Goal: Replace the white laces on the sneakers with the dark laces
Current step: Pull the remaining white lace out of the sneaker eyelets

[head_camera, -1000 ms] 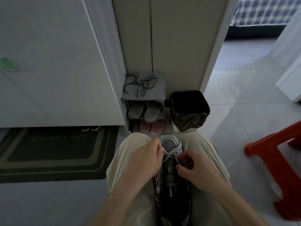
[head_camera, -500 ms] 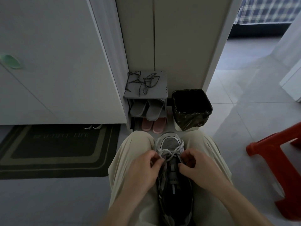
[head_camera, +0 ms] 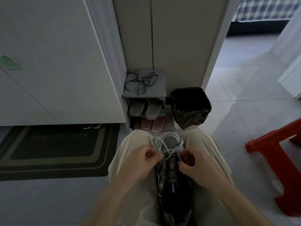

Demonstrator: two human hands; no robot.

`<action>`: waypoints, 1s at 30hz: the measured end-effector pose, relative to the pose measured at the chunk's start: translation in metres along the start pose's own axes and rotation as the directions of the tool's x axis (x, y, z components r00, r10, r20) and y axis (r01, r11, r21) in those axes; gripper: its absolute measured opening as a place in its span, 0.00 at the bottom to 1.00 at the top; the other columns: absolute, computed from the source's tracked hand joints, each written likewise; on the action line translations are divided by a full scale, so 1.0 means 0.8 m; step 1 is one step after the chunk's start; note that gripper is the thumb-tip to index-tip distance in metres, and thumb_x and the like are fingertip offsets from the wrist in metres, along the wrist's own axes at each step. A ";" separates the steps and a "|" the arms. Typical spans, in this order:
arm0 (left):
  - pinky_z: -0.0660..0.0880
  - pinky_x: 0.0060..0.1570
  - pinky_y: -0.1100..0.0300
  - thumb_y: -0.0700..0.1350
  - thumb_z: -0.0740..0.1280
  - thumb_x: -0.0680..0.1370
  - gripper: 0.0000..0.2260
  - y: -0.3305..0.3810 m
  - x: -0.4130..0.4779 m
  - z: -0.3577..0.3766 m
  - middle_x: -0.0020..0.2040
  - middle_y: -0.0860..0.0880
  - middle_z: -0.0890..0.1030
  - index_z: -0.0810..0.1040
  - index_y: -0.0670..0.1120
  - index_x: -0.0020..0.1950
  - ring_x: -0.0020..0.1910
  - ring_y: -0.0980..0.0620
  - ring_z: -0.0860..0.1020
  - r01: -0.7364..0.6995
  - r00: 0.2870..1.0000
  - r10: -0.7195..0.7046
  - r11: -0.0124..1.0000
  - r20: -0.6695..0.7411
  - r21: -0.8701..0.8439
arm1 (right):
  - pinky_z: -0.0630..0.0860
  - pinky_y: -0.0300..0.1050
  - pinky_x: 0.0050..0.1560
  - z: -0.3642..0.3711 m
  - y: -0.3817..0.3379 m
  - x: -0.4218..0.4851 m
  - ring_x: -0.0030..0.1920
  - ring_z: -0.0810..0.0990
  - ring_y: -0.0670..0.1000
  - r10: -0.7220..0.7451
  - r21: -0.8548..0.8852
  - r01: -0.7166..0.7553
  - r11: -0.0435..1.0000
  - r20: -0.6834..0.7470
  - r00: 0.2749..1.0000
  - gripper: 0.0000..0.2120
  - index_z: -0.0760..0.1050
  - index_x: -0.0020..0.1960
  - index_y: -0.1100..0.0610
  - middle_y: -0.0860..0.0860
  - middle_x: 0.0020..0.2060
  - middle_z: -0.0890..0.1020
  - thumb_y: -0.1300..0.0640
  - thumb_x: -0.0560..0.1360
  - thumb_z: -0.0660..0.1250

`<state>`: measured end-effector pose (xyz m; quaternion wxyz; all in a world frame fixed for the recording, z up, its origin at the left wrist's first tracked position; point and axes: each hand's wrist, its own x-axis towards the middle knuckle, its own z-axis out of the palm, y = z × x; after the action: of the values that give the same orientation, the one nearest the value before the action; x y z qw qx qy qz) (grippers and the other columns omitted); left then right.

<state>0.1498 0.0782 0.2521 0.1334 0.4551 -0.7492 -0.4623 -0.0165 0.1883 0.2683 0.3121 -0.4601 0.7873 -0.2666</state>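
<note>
A grey and black sneaker (head_camera: 174, 181) lies between my knees, toe pointing away from me. Its white lace (head_camera: 168, 148) is loose and crossed over the toe end. My left hand (head_camera: 143, 159) pinches a strand of the white lace at the sneaker's left side. My right hand (head_camera: 193, 163) has its fingers curled at the right eyelets and holds the other strand. The dark laces (head_camera: 141, 80) lie in a tangle on top of the small grey shoe rack (head_camera: 160, 93), ahead of the sneaker.
Grey and pink slippers (head_camera: 146, 110) fill the rack's shelves. A bin with a black liner (head_camera: 190, 106) stands right of it. A red plastic stool (head_camera: 280, 162) is at the right. A dark doormat (head_camera: 53, 149) lies at the left, under a white cabinet (head_camera: 48, 62).
Both hands have moved apart and slightly toward me, drawing the white lace looser across the sneaker's toe end. The view has tilted a little.
</note>
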 end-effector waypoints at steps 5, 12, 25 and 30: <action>0.75 0.40 0.66 0.44 0.67 0.76 0.03 0.005 -0.009 0.020 0.39 0.52 0.83 0.78 0.49 0.43 0.37 0.59 0.80 -0.070 0.985 0.054 0.993 -0.165 -0.093 | 0.73 0.37 0.38 0.000 -0.002 0.000 0.38 0.77 0.44 0.000 0.014 0.000 1.000 -0.005 1.000 0.07 0.73 0.46 0.46 0.45 0.37 0.79 0.50 0.70 0.70; 0.69 0.32 0.58 0.40 0.62 0.78 0.03 0.024 0.020 -0.046 0.32 0.50 0.78 0.74 0.45 0.46 0.29 0.52 0.71 -0.040 0.939 -0.028 0.981 -0.342 -0.190 | 0.75 0.40 0.39 -0.004 -0.001 0.000 0.37 0.77 0.45 -0.007 0.000 0.007 1.000 0.008 1.000 0.07 0.73 0.46 0.47 0.47 0.37 0.79 0.49 0.70 0.70; 0.75 0.34 0.68 0.42 0.63 0.79 0.06 0.008 -0.008 -0.031 0.37 0.51 0.82 0.77 0.44 0.53 0.31 0.62 0.77 0.051 0.957 -0.089 0.989 -0.277 -0.142 | 0.71 0.40 0.40 0.009 -0.045 0.016 0.45 0.75 0.46 -0.374 -0.335 0.367 0.868 0.047 0.926 0.11 0.80 0.47 0.46 0.43 0.39 0.73 0.41 0.72 0.65; 0.76 0.34 0.65 0.40 0.66 0.77 0.15 0.018 -0.003 -0.047 0.50 0.55 0.80 0.70 0.51 0.62 0.36 0.58 0.81 -0.020 0.949 -0.070 0.960 -0.309 -0.278 | 0.75 0.44 0.43 0.023 -0.075 0.052 0.47 0.78 0.51 -0.229 -0.474 0.278 0.835 0.160 0.960 0.07 0.81 0.45 0.50 0.48 0.44 0.79 0.49 0.72 0.66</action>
<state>0.1667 0.0611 0.2842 0.3080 0.5095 -0.6402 -0.4856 0.0149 0.1224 0.2885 0.1841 -0.6369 0.7450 -0.0741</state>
